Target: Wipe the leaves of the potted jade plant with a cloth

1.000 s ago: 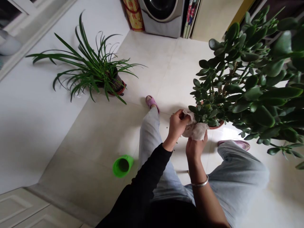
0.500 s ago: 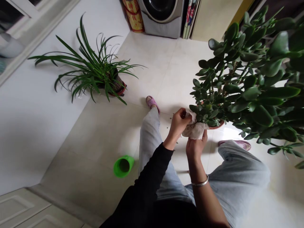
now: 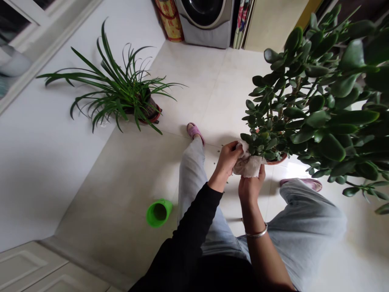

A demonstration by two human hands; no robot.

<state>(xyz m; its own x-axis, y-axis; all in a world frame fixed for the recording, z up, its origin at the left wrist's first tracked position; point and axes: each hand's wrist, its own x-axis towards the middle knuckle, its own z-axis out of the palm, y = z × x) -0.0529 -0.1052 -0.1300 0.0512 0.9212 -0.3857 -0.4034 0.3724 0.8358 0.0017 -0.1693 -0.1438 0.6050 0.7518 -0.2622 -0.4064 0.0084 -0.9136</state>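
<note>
Pale ceramic floor tile [image 3: 188,69] fills most of the view, with a silver front-loading washing machine [image 3: 206,24] at the top edge and white panelled cabinet doors [image 3: 27,271] at the lower left. A large jade plant [image 3: 319,105] crowds the right side of the frame, and a spider plant [image 3: 115,91] sits in a dark pot at the upper left. The seated person's light grey jeans [image 3: 306,227] spread across the lower right, with pink slippers [image 3: 194,134] on the tiles beyond. Both hands work at the lowest jade leaves, just above the plant's terracotta pot rim [image 3: 278,161], around a crumpled off-white tissue [image 3: 249,166] (possibly a soft cloth; its material is hard to tell from here). The left hand [image 3: 226,162], in a black sleeve, pinches the tissue's upper edge, clenched firmly enough to gather it. The right hand [image 3: 251,182], wearing a silver bangle [image 3: 256,232], supports it from below, though its fingers are hidden, so I cannot tell how tightly it grips. Dense leaves overhang the tissue and stand in the way from above. A green plastic cup [image 3: 158,213] lies on its side at lower centre, and small dark specks [image 3: 218,151] dot the tiles near the left hand.
</note>
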